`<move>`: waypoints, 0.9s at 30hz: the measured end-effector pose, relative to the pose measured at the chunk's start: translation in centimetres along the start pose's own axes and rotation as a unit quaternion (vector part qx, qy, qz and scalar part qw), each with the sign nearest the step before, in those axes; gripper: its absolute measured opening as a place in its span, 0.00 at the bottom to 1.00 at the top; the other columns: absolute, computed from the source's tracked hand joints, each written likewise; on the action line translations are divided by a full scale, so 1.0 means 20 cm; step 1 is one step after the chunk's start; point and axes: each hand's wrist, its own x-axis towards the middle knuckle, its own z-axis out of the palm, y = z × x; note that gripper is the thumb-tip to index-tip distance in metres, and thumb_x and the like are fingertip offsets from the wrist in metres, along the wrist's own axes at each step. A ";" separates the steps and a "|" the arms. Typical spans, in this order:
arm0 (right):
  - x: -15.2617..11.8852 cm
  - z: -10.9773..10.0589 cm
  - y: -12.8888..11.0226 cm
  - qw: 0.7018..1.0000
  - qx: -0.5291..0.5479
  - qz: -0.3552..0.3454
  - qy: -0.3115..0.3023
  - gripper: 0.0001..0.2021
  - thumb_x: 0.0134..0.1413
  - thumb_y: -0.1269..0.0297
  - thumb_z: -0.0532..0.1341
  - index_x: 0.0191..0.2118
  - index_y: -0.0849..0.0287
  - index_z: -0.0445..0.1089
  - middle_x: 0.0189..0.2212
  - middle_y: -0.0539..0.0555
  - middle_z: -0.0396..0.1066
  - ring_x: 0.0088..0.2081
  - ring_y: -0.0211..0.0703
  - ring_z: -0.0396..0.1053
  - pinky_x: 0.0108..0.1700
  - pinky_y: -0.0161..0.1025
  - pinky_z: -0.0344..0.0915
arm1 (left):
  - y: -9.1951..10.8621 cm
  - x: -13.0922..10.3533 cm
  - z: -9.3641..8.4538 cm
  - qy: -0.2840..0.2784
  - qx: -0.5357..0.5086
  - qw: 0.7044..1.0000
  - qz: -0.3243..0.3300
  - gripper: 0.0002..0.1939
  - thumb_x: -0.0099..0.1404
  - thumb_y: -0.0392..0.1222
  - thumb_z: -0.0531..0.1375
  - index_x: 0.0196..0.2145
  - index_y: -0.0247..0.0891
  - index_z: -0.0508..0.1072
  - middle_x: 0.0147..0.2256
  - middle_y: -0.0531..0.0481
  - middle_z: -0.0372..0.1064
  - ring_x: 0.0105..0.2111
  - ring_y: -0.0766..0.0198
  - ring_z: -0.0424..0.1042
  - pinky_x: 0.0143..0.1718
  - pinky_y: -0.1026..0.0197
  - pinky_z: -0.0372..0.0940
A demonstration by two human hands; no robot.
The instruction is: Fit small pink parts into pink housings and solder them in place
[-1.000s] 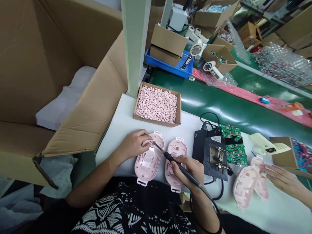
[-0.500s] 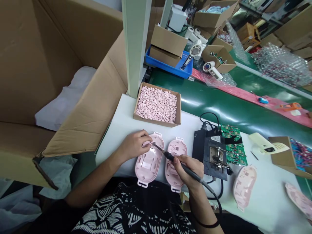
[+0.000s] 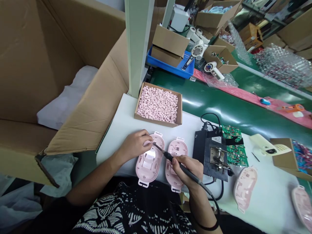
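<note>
A pink plastic shell (image 3: 148,164) lies open side up in front of me. Over its upper left part is my left hand (image 3: 136,143), fingertips pinched together; whatever they hold is too small to make out. My right hand (image 3: 188,169) grips a black soldering iron (image 3: 179,163), whose metal tip reaches the upper part of that shell beside my left fingertips. A second pink shell (image 3: 177,147) lies to the right, partly under my right hand and the iron. Behind the shells stands a cardboard box of small pink parts (image 3: 158,104).
To the right are a black soldering stand (image 3: 211,152), green circuit boards (image 3: 235,146), a cream device (image 3: 269,146) and another pink shell (image 3: 245,187). A large carton (image 3: 97,107) stands left, beside a green post (image 3: 137,48).
The view has shifted slightly. At the far right edge, the pink shell has changed position and angle. Both hands and the iron keep nearly the same pose.
</note>
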 end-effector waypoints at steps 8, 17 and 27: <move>-0.03 0.01 0.01 0.999 -0.008 0.042 -0.011 0.09 0.62 0.67 0.62 0.28 0.57 0.73 0.22 0.48 0.75 0.21 0.34 0.71 0.26 0.32 0.67 | 0.01 0.00 0.00 -0.004 -0.017 1.000 -0.023 0.05 0.65 0.37 0.63 0.39 0.40 0.79 0.39 0.52 0.74 0.38 0.64 0.74 0.42 0.61 0.68; 0.00 0.00 -0.03 0.999 0.005 0.032 -0.014 0.10 0.62 0.69 0.62 0.28 0.57 0.72 0.23 0.49 0.75 0.23 0.35 0.72 0.28 0.33 0.69 | 0.02 0.00 0.00 -0.005 -0.017 0.999 -0.035 0.05 0.64 0.37 0.64 0.39 0.40 0.79 0.39 0.52 0.74 0.37 0.64 0.75 0.41 0.60 0.68; -0.01 0.01 -0.02 0.999 0.009 0.043 -0.012 0.10 0.63 0.68 0.62 0.28 0.57 0.72 0.22 0.49 0.75 0.21 0.35 0.71 0.26 0.33 0.67 | 0.01 0.00 0.00 0.002 -0.015 0.999 -0.032 0.05 0.64 0.37 0.64 0.39 0.40 0.79 0.39 0.53 0.73 0.37 0.64 0.75 0.41 0.61 0.68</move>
